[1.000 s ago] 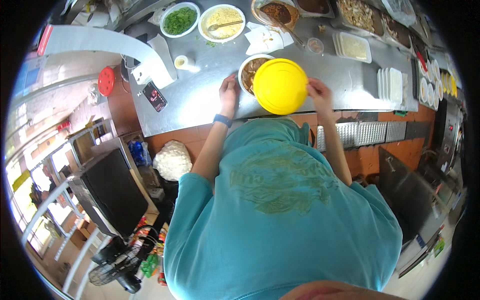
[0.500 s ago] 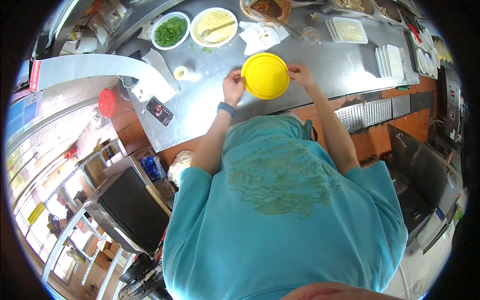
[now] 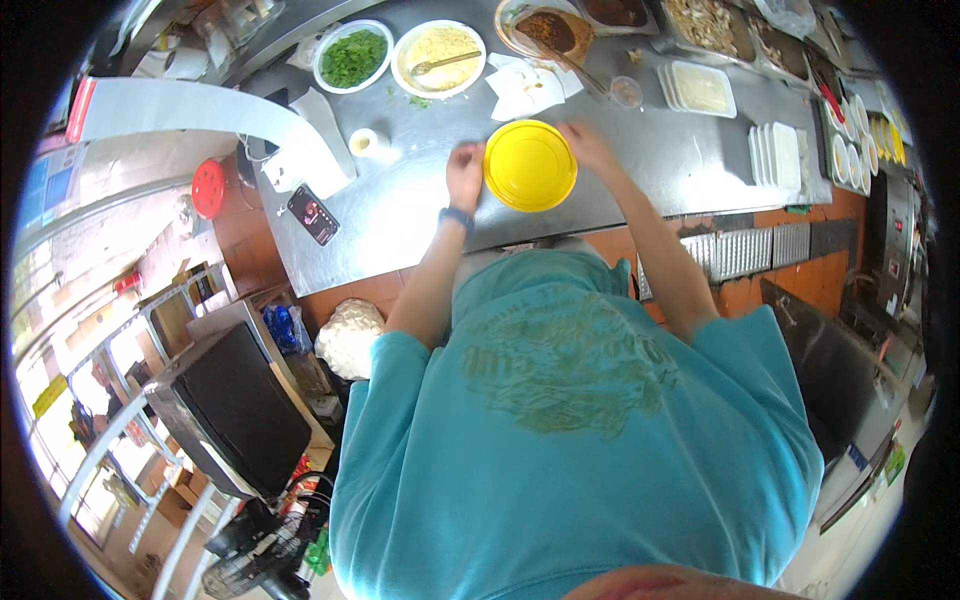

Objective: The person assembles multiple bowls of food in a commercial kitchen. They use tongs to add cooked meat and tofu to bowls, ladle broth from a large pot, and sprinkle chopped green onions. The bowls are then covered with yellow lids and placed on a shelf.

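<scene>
A round yellow lid (image 3: 530,165) sits on the steel counter (image 3: 400,215) in the upper middle of the frame, between the two hands. The left hand (image 3: 465,172) is at its left edge, fingers curled down and touching the rim; the right hand (image 3: 588,147) is at its upper right edge, fingers bent against the rim. Above the lid lie white paper napkins (image 3: 527,85), a bowl of chopped greens (image 3: 352,56) and a bowl of pale noodles (image 3: 439,55). A phone (image 3: 313,214) lies at the counter's left.
</scene>
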Motion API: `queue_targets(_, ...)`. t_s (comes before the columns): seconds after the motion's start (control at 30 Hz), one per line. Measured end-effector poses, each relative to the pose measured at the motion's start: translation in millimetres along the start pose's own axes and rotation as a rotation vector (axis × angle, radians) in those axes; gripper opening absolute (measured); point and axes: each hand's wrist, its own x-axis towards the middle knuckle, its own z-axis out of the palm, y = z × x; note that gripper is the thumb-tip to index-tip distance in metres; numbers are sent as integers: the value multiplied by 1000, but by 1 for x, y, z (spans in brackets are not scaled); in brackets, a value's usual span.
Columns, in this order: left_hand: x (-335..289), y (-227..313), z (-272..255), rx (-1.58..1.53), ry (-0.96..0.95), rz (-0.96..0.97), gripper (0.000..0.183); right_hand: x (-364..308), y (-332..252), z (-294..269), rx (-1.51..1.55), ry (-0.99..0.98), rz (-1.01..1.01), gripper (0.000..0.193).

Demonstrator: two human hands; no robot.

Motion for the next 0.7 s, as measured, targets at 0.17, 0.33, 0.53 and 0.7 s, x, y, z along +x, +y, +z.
queue_targets(0.17,-65,-46,-13,-222,-305,-85,19,-83,48,22,484,-190,-17,30)
queue_targets(0.33,-82,-62,12,-288,-240,46,59,-80,93,43,676,-121,-119,40)
queue_targets(0.53,-88,-25,27,-21,-388,136,94,-90,93,56,655,57,-476,65)
queue_targets(0.7,-38,215,-32,576,200,942,45,-91,109,37,882,281,-140,34)
